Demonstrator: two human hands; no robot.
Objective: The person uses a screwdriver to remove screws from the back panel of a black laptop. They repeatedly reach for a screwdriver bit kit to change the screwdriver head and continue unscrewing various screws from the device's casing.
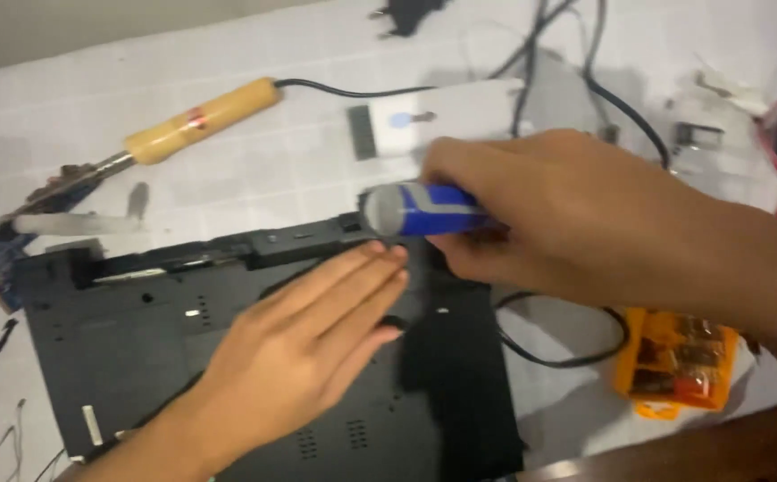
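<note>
A black laptop base [138, 348] lies upside down on the white tiled surface. My left hand [304, 353] rests flat on its underside, fingers together and pointing up-right. My right hand [567, 214] comes in from the right and grips a blue and silver screwdriver handle [420, 211] held over the laptop's upper edge, just above my left fingertips. The screwdriver's tip is hidden.
A soldering iron with a wooden handle [201, 120] lies at the upper left, its cord running right. A white box [438, 116] sits behind my hands. An orange bit case [674, 366] lies at the lower right, with black cables [576, 353] near it.
</note>
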